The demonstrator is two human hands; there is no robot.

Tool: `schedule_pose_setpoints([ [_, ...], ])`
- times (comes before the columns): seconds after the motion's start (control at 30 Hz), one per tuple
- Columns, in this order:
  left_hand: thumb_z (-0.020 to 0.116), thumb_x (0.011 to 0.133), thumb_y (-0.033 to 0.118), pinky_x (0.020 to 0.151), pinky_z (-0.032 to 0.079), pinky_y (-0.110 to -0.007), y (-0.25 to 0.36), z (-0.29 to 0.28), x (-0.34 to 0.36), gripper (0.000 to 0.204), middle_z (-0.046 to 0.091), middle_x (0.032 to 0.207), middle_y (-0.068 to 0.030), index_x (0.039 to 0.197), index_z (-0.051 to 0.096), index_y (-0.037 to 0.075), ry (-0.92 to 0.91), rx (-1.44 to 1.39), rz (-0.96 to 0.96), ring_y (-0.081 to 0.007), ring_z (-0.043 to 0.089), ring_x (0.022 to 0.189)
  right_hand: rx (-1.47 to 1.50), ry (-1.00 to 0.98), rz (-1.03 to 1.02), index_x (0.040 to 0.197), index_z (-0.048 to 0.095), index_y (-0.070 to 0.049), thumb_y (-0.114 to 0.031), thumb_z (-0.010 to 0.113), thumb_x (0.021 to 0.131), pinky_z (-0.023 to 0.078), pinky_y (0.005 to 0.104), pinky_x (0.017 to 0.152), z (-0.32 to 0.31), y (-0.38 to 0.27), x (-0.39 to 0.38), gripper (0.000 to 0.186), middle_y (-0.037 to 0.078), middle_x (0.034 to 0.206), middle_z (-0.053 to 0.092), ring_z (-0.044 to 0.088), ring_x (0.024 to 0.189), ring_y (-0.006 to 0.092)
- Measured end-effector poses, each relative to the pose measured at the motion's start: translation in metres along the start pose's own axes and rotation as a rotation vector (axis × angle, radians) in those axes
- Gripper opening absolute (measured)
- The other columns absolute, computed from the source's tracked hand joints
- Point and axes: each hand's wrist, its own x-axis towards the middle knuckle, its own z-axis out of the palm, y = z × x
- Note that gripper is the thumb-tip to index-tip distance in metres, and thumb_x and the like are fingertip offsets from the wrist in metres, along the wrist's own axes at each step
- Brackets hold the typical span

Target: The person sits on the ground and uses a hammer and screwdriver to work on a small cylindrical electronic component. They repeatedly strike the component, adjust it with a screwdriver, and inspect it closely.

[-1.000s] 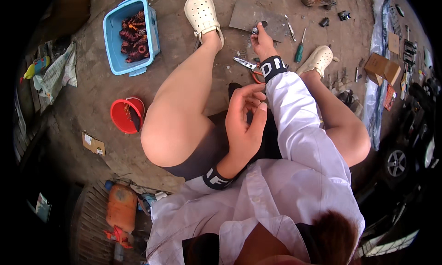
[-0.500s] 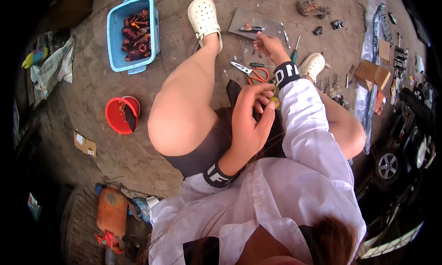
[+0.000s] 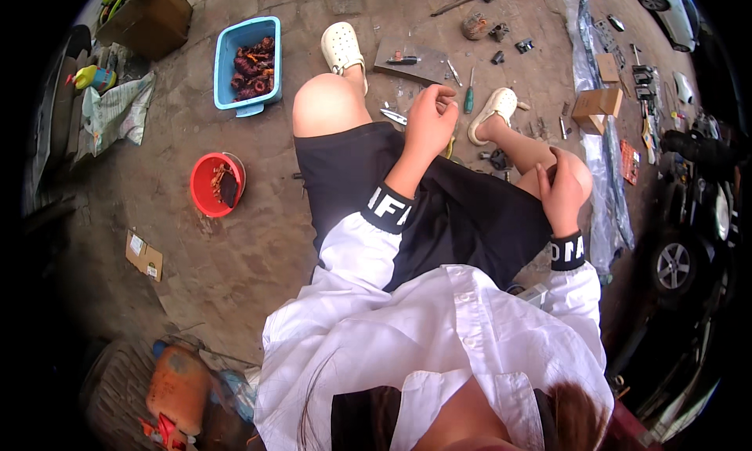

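My left hand (image 3: 431, 126) is raised over my lap with its fingers curled in. A yellow-green thing (image 3: 450, 147) shows just below it, mostly hidden, and I cannot tell whether the hand grips it. My right hand (image 3: 558, 192) rests on my right knee, fingers laid over it. On the ground past my left hand, the blades of a pair of shears (image 3: 394, 116) stick out, their handles hidden. Farther off lies a flat grey plate (image 3: 431, 57) with a small dark tool (image 3: 403, 60) on it. Right of the plate are a thin knife-like tool (image 3: 454, 72) and a green-handled screwdriver (image 3: 469, 98).
A blue basin (image 3: 222, 79) of reddish-brown wound coils stands far left, with a red bucket (image 3: 205, 181) nearer. Beyond the plate lie a hammer (image 3: 458, 3) and dark metal parts (image 3: 525, 45). Cardboard boxes (image 3: 595, 105) sit right on plastic sheeting. An orange gas cylinder (image 3: 178, 388) is lower left.
My right hand has drawn back from beside the plate to my right knee. My left hand has moved up and forward, away from my body. The whole view has shifted.
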Motion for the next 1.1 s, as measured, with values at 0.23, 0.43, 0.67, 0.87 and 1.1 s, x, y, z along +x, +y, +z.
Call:
schedule_pose_setpoints([
  [0.23, 0.060, 0.084, 0.009, 0.071, 0.048, -0.026, -0.008, 0.006, -0.007, 0.018, 0.066, 0.085, -0.0062, 0.098, 0.065, -0.001, -0.141, 0.088, 0.024, -0.0121, 0.060, 0.077, -0.062, 0.041, -0.162, 0.126, 0.052, -0.011, -0.019, 0.059, 0.091, 0.047, 0.0394, 0.056, 0.035, -0.003, -0.048, 0.037, 0.012, 0.075, 0.063, 0.063, 0.065, 0.0283],
  [0.43, 0.058, 0.085, 0.007, 0.071, 0.048, -0.026, -0.016, -0.003, -0.011, 0.018, 0.065, 0.083, -0.0047, 0.100, 0.065, -0.001, -0.193, 0.212, 0.043, -0.0112, 0.060, 0.076, 0.523, 0.326, -0.015, 0.130, 0.048, -0.011, -0.014, 0.057, 0.093, 0.047, 0.0389, 0.056, 0.000, -0.041, -0.009, 0.038, 0.016, 0.076, 0.063, 0.063, 0.067, 0.0320],
  [0.67, 0.059, 0.086, 0.005, 0.069, 0.047, -0.024, -0.050, 0.001, -0.001, 0.016, 0.064, 0.084, -0.0036, 0.099, 0.065, -0.001, -0.185, 0.174, -0.103, -0.0102, 0.059, 0.075, 0.645, 0.231, -0.057, 0.124, 0.051, -0.007, -0.019, 0.057, 0.092, 0.050, 0.0424, 0.063, 0.021, -0.079, 0.035, 0.035, 0.018, 0.085, 0.067, 0.065, 0.077, 0.0368],
  [0.87, 0.060, 0.088, 0.009, 0.067, 0.044, -0.022, -0.013, 0.007, -0.010, 0.021, 0.063, 0.091, -0.0015, 0.108, 0.063, 0.001, -0.212, 0.139, -0.151, -0.0078, 0.057, 0.078, 0.522, -0.096, 0.106, 0.108, 0.060, -0.001, -0.031, 0.062, 0.088, 0.050, 0.0462, 0.070, 0.139, -0.023, 0.054, 0.036, 0.021, 0.084, 0.067, 0.064, 0.081, 0.0387],
  [1.1, 0.058, 0.089, 0.006, 0.065, 0.043, -0.021, 0.061, 0.035, 0.047, 0.023, 0.061, 0.098, -0.0049, 0.111, 0.059, -0.001, 0.071, -0.218, -0.156, -0.0093, 0.057, 0.080, 1.340, -0.059, 0.746, 0.099, 0.062, 0.005, -0.020, 0.060, 0.091, 0.049, 0.0259, 0.056, 0.238, -0.001, 0.110, 0.026, 0.010, 0.075, 0.066, 0.063, 0.063, 0.0134],
])
